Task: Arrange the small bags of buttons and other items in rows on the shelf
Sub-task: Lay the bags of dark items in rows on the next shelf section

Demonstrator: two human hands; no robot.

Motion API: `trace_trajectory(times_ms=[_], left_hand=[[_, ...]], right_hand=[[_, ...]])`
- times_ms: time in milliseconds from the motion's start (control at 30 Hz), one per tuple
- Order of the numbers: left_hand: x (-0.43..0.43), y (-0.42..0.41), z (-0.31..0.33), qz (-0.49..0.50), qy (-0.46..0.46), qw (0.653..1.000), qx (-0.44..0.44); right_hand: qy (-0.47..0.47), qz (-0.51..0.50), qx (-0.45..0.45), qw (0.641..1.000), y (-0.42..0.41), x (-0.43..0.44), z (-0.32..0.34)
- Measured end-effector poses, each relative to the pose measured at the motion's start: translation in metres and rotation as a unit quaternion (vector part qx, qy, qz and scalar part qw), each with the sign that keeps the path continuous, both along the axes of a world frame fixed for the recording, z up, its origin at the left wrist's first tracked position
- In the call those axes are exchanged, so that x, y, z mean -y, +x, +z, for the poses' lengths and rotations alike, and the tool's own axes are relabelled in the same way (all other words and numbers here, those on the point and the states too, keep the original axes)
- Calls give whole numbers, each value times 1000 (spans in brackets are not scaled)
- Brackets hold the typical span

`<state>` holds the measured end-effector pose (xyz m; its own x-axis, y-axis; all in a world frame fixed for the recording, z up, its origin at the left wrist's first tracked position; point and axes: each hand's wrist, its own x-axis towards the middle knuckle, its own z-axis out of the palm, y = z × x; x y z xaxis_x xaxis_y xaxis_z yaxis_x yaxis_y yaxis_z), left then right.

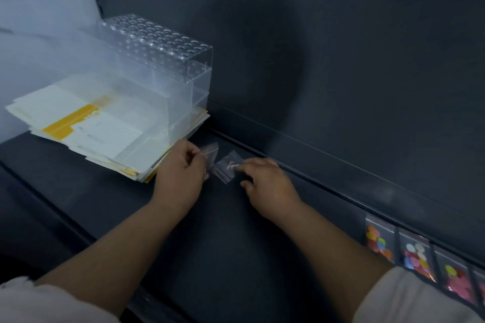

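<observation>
Pinches with thumb and forefinger of the left hand [181, 173] a small clear bag [212, 151], low at the dark shelf [236, 244], just beside the stack of papers [105, 134]. Pinches with fingertips of the right hand [267, 183] a second clear bag [226, 168], something pale pink inside, too blurred to name. Well apart at the right, along the back ledge, a row of button bags [417, 254] with bright coloured buttons.

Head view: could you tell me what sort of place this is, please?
Probably a craft shop's display shelving: a dark grey metal shelf, a row of small clear bags of coloured buttons along its back, and a clear acrylic rack with round holes.
</observation>
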<state>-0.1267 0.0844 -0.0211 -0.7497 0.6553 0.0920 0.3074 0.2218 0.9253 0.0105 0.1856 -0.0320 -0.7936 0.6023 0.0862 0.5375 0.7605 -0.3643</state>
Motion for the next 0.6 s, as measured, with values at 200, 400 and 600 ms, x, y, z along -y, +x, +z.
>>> trace_trajectory(times_ms=[200, 400, 600], left_hand=[[3, -5, 7, 14, 39, 992, 119], [3, 0, 10, 8, 43, 991, 130], [-2, 16, 12, -20, 63, 984, 164]], right_hand=[[21, 18, 13, 1000, -20, -9, -16], [93, -5, -5, 996, -14, 3, -24], [27, -39, 29, 998, 4, 13, -17]])
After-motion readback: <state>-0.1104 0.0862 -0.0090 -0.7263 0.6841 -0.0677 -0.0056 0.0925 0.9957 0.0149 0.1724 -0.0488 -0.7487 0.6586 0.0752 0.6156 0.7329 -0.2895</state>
